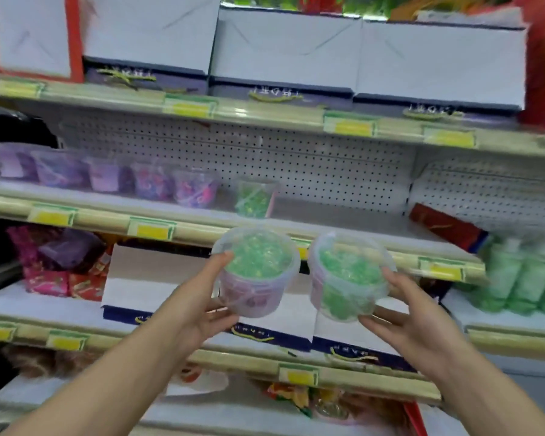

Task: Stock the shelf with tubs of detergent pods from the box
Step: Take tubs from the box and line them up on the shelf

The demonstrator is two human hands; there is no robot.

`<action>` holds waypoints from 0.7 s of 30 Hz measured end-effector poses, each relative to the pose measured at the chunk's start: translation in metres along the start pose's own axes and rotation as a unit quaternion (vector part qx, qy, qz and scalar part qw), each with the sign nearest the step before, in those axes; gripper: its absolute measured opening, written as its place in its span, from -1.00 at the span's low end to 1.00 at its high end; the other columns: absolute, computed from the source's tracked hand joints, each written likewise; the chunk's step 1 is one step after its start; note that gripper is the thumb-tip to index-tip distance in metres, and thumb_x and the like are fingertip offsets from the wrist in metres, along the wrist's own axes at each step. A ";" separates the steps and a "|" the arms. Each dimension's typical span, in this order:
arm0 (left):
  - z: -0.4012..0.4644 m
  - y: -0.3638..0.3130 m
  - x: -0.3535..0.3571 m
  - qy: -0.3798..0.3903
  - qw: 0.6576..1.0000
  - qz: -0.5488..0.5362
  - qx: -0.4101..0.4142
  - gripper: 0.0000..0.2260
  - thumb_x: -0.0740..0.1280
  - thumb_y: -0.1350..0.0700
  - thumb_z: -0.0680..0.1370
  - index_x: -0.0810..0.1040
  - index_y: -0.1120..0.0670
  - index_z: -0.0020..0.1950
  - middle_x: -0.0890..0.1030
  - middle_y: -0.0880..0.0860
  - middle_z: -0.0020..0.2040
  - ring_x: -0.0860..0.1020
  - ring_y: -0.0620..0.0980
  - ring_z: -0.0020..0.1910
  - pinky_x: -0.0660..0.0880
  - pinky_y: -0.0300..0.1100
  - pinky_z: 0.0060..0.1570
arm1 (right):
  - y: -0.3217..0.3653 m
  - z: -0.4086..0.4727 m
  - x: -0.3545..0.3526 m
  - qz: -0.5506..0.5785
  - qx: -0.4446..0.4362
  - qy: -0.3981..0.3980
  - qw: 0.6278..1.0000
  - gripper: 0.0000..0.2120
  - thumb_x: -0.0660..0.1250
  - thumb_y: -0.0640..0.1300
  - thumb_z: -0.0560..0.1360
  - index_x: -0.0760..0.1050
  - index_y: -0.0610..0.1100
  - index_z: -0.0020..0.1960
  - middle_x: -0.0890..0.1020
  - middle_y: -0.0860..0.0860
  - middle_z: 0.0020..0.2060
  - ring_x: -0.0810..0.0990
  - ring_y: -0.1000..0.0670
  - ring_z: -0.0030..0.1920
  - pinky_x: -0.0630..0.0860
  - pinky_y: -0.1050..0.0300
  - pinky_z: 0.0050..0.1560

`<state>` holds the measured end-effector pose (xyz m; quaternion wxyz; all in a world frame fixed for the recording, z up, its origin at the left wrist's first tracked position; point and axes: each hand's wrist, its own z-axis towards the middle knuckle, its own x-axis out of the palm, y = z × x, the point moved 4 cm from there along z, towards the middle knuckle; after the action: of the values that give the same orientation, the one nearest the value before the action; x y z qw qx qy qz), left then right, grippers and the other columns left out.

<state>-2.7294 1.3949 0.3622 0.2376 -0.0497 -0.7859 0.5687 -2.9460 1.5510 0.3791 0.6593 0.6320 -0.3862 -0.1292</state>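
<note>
Holding one tub in each hand, in front of the edge of the middle shelf (202, 234): left hand (199, 306) grips the left tub of green pods (255, 272), thumb hooked at the lid rim, fingers curled under the base; right hand (400, 322) holds the right tub of green pods (348, 278), thumb up the side wall, fingers spread under the bottom, tub tilted toward the camera. Judged handling: clear thin-walled plastic, stiff enough to carry but likely to flex if squeezed; contents look loose and fill each tub, so moderate weight for one hand; smooth walls likely slippery. Best hold is as now, base supported plus a thumb at the rim or wall, not the lid alone, since the lid seal cannot be checked. One green tub on the shelf (255, 198) stands upright beside a row of purple tubs (107, 177); bare shelf space to its right looks like the destination. Hard to make out: whole frame is motion-blurred, labels and price tags (151, 229) unreadable; thin bail handles on the tubs only faintly visible; the source box is not in view; fingertips under both tubs are partly hidden.
</note>
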 end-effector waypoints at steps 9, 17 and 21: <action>0.051 -0.075 0.106 -0.007 0.997 0.061 0.052 -0.66 0.31 -0.16 0.51 0.37 -0.01 0.15 0.43 0.08 0.02 0.51 0.10 -0.03 0.54 -0.03 -0.01 | 0.084 0.090 -0.001 -0.055 -0.059 -0.025 0.996 -0.71 0.34 0.01 0.49 0.46 -0.07 0.16 0.52 -0.01 0.13 0.53 -0.13 0.15 0.55 -0.02 0.07; 0.113 -0.095 0.154 -0.013 0.993 0.119 0.010 -0.67 0.28 -0.19 0.52 0.35 0.02 0.10 0.37 0.15 0.19 0.53 0.13 -0.16 0.57 -0.07 -0.19 | 0.112 0.160 0.000 -0.076 -0.013 -0.058 0.995 -0.68 0.34 0.02 0.50 0.42 -0.08 0.19 0.51 -0.02 -0.01 0.51 -0.08 0.00 0.46 -0.10 0.25; 0.138 -0.097 0.162 0.005 0.979 0.203 0.023 -0.72 0.20 -0.16 0.57 0.41 0.05 -0.01 0.41 0.17 0.16 0.52 0.13 -0.19 0.55 -0.11 -0.25 | 0.108 0.182 0.003 -0.113 0.010 -0.077 0.991 -0.59 0.30 0.05 0.52 0.40 -0.10 0.31 0.52 -0.07 0.19 0.52 -0.11 0.03 0.47 -0.08 0.14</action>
<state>-2.9130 1.2980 0.4693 0.1222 -0.2059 -0.7446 0.6231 -3.1007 1.4335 0.4633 0.6024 0.6663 -0.3631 -0.2477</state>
